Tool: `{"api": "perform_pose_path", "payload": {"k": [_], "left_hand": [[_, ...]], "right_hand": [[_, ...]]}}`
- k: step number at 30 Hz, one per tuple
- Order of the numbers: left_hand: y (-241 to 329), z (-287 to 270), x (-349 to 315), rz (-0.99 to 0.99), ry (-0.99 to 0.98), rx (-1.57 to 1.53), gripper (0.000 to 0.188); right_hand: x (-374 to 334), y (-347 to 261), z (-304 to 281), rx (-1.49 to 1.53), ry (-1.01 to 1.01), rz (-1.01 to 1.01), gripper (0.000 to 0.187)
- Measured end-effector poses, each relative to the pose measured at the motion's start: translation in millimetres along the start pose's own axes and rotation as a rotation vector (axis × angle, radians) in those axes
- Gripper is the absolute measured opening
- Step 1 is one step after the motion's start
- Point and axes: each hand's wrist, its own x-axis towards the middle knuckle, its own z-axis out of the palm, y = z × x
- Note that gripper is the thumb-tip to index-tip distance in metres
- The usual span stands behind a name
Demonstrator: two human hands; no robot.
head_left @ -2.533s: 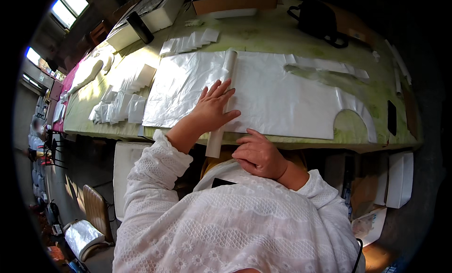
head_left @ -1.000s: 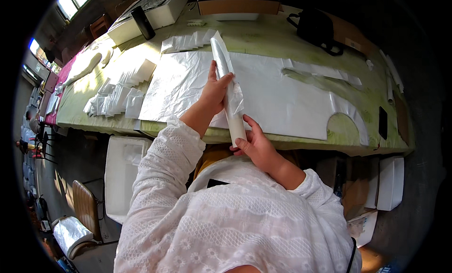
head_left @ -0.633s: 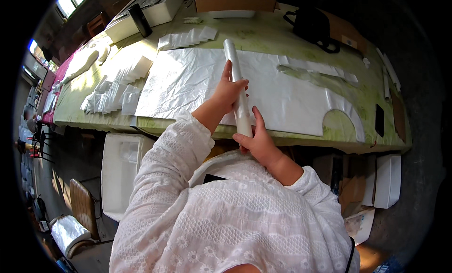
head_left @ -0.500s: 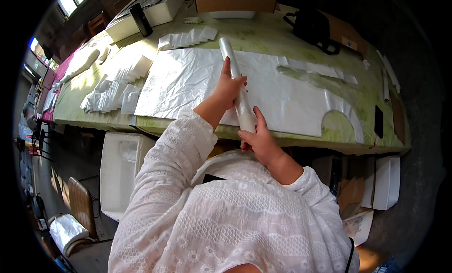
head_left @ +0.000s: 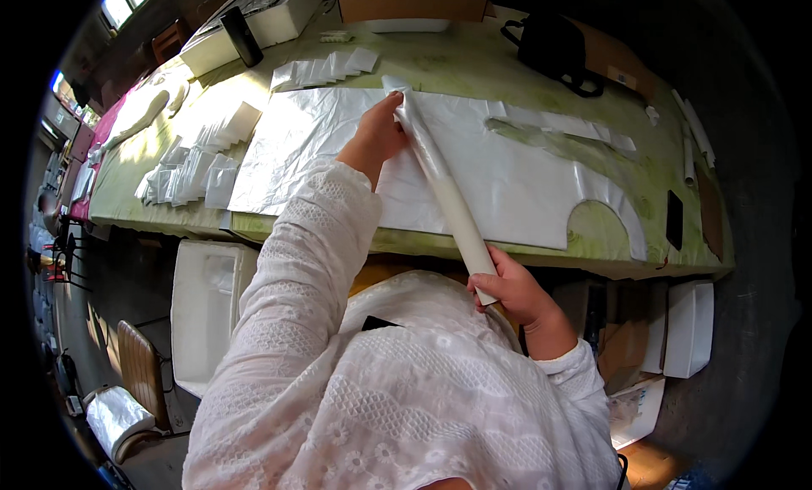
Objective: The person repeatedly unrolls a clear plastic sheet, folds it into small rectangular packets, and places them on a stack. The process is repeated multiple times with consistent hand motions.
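Observation:
A long white tube (head_left: 461,219) slants over the table's near edge. Its far half is wrapped in shiny clear plastic film (head_left: 423,139), and its near half shows bare. My left hand (head_left: 376,133) is closed around the film near the far end, where a loose film tip sticks out past the thumb. Near my waist, my right hand (head_left: 513,289) wraps around the bare lower end of the tube, thumb on top. Under the tube lies a large white plastic sheet (head_left: 313,152), flat on the table with a curved cut-out at its right.
Folded white packets (head_left: 199,173) lie in rows at the left. Behind are a black bottle (head_left: 242,36), a foam box and a black bag (head_left: 551,50). A phone (head_left: 674,219) rests at the right. Below the table's edge stands a white foam bin (head_left: 203,312).
My hands have moved apart: the left up and leftward, the right down and rightward toward my waist. More of the bare white tube now shows below the film.

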Motion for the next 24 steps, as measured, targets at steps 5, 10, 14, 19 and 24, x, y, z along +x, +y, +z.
{"api": "perform_pose_path", "payload": {"k": [5, 10, 14, 19, 24], "left_hand": [[12, -32, 40, 0.257, 0.074, 0.184, 0.056], [22, -30, 26, 0.254, 0.143, 0.303, 0.055], [5, -11, -30, 0.071, 0.051, 0.482, 0.042], [-6, -21, -58, -0.051, 0.004, 0.582, 0.034], [-5, -26, -82, -0.094, -0.043, 0.736, 0.024]], "right_hand": [[-43, 21, -23, -0.010, 0.061, 0.084, 0.069], [-131, 60, -71, 0.023, 0.244, 0.044, 0.071], [-140, 42, -76, -0.036, 0.422, -0.081, 0.064], [-48, -16, -65, -0.680, 0.545, -0.379, 0.053], [16, -48, -54, -1.156, 0.537, -0.405, 0.055]]}}
